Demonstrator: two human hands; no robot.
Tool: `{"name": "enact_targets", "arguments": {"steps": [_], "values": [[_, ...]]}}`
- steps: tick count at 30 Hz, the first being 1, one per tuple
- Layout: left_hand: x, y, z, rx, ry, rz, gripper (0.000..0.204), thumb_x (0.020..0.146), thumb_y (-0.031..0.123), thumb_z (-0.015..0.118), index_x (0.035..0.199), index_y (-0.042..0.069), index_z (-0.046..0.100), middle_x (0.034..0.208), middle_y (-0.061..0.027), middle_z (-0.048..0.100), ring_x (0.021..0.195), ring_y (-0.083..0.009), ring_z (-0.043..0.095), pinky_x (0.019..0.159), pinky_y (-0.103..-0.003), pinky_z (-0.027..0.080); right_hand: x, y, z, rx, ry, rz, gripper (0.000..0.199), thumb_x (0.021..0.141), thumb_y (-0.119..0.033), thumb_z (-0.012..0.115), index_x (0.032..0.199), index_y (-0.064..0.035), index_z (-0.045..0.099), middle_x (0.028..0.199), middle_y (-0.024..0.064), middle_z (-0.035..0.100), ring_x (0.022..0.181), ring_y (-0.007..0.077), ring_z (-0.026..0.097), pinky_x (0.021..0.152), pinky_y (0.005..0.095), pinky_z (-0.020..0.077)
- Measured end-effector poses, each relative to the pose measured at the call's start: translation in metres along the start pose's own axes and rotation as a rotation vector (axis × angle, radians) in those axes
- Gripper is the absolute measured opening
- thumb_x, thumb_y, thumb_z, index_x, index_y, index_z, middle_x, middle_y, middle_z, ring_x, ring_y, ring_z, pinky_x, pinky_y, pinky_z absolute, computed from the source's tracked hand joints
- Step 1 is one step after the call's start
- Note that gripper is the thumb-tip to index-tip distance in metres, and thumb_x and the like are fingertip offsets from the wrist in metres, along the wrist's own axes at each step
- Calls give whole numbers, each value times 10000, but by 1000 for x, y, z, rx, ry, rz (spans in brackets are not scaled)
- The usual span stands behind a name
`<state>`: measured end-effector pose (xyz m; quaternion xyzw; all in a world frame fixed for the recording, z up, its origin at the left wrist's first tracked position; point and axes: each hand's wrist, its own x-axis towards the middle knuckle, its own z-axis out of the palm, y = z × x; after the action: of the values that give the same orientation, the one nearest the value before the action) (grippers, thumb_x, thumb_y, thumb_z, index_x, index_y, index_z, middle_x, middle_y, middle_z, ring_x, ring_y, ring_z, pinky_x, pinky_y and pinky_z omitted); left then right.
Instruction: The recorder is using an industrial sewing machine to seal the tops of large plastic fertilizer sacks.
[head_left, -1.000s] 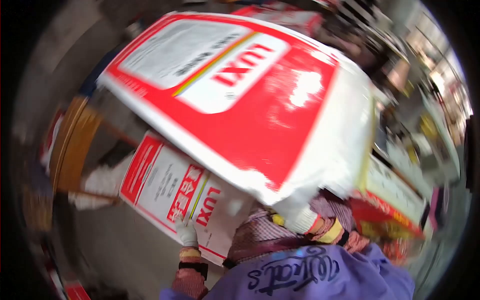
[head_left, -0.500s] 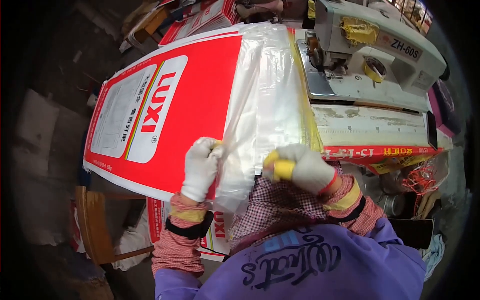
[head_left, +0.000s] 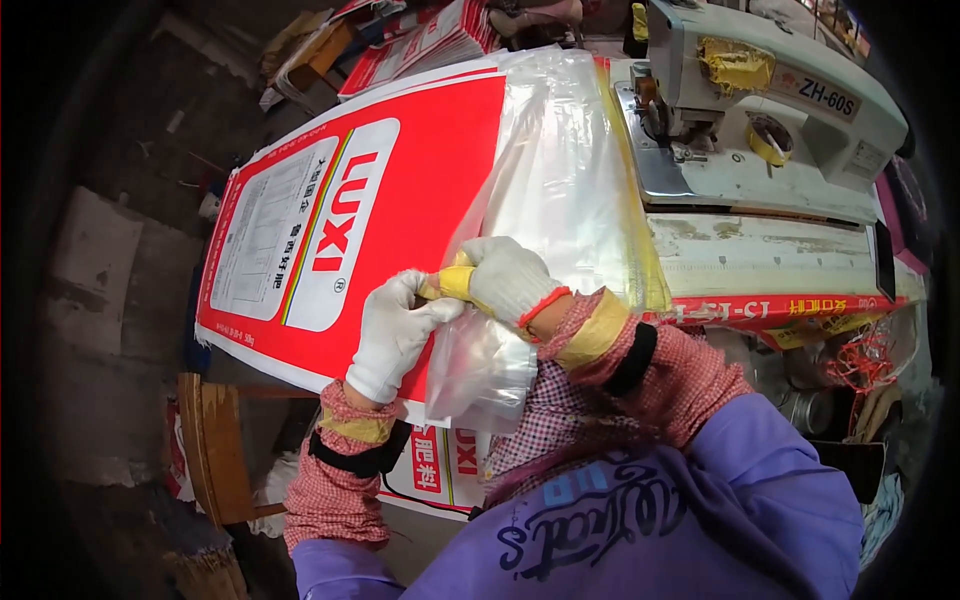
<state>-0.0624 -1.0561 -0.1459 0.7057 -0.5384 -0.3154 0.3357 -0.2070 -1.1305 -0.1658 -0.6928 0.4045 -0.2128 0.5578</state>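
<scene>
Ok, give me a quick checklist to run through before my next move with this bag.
1. Left hand and right hand gloved: ok.
2. Hands together over the red-and-white bag: ok.
3. Clear plastic film lying smooth: not ok, wrinkled by the hands.
4. Fingers pinching just one layer: cannot tell, the pinch is hidden.
5. Hands clear of the sewing machine: ok, it stands apart on the right.

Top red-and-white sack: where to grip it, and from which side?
I'd pinch the near edge of the red-and-white sack, left of the left hand, from the wearer's side. It lies flat with that long edge exposed; at its right end is the loose clear liner, with the sewing machine beyond, so that side looks more awkward.
</scene>
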Motion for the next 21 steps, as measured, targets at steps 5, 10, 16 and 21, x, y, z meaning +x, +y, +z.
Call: {"name": "enact_targets", "arguments": {"steps": [5,10,16,21], "values": [[10,7,-80,-321,406,185,121,804,121,607,819,5,575,760,-13,572,650,-77,515,625,-215,438,-6,15,-18,-356,-78,-115,264,738,-283,544,804,-39,619,753,182,622,750,343,606,687,422,470],[-5,20,-96,-259,387,222,45,802,12,557,844,-3,553,794,-35,593,703,-82,534,666,-206,437,11,-15,-25,-633,136,-496,227,766,-197,521,916,-71,636,929,182,608,876,341,592,728,424,480],[7,36,-86,-41,125,209,52,754,-31,574,799,-12,556,810,-50,604,714,-87,533,652,-212,432,105,-59,-27,-491,-457,-154,170,728,-168,530,782,-56,645,690,113,622,644,260,620,570,371,488],[22,36,-99,11,-68,81,59,745,11,598,747,-24,550,784,-58,602,695,-99,530,626,-218,425,63,-83,-57,-367,453,-1111,130,722,-145,534,786,-48,591,699,78,589,623,228,595,561,329,483]]}}
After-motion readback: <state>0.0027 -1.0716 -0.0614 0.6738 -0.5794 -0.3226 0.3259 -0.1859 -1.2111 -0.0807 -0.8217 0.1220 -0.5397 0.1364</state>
